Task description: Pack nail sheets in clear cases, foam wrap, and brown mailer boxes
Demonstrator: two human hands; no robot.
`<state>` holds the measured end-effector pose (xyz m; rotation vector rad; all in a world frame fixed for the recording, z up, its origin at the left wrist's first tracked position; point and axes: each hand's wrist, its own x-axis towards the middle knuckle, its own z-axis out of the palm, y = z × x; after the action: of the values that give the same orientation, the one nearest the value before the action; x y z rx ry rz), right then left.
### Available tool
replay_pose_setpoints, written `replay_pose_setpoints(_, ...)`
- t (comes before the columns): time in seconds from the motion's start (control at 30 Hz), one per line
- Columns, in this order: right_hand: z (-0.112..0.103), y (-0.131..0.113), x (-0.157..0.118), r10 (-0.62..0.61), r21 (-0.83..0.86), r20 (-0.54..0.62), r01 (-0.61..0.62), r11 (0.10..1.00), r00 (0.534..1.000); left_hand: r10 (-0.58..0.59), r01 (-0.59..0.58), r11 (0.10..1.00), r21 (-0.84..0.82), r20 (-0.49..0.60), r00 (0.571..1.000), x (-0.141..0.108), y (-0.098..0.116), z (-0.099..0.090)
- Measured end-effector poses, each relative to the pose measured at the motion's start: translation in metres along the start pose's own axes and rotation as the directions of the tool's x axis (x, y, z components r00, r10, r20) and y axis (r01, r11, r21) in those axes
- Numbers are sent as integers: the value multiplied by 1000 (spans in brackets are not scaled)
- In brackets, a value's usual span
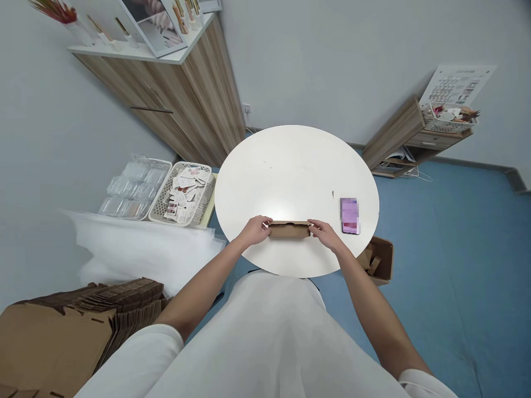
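A small brown cardboard box (pixel 289 230) rests near the front edge of the round white table (pixel 290 160). My left hand (pixel 256 229) grips its left end, thumb and fingers pinched at the corner. At the opposite end, my right hand (pixel 326 233) holds the box the same way. The long side of the box faces me, and a dark notch shows at the middle of its upper edge. Whatever the box contains is hidden. To the right of my right hand lies a phone (pixel 350 215) with a lit, purplish screen.
Left of the table stand a white basket of cards (pixel 182 193) and clear plastic cases (pixel 135 188). Flattened cardboard boxes (pixel 62 337) are stacked at lower left beside white sheeting (pixel 145 249). An open carton (pixel 384 260) sits on the floor at right. A wooden cabinet (pixel 203 105) stands behind.
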<state>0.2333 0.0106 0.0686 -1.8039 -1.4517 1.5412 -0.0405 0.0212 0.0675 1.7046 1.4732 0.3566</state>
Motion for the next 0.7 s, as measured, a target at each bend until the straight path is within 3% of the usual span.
replay_pose_setpoints(0.13,2,-3,-2,35,71,48,-38,997,998,-124,120,978,-169,-12,992,0,-1,6)
replay_pose_setpoints(0.27,5,-7,-3,64,91,12,-64,994,998,-201,199,928,-316,27,979,1,-8,17)
replay_pose_setpoints(0.47,9,4,-10,93,98,66,-99,990,994,-298,332,883,-333,149,943,-8,-24,24)
replay_pose_setpoints(0.57,14,15,-13,68,103,81,-76,992,994,-272,312,909,-277,173,946,-14,-27,27)
replay_pose_setpoints(0.7,24,26,-14,-52,100,-22,54,993,998,-192,199,950,-242,53,980,-17,-23,33)
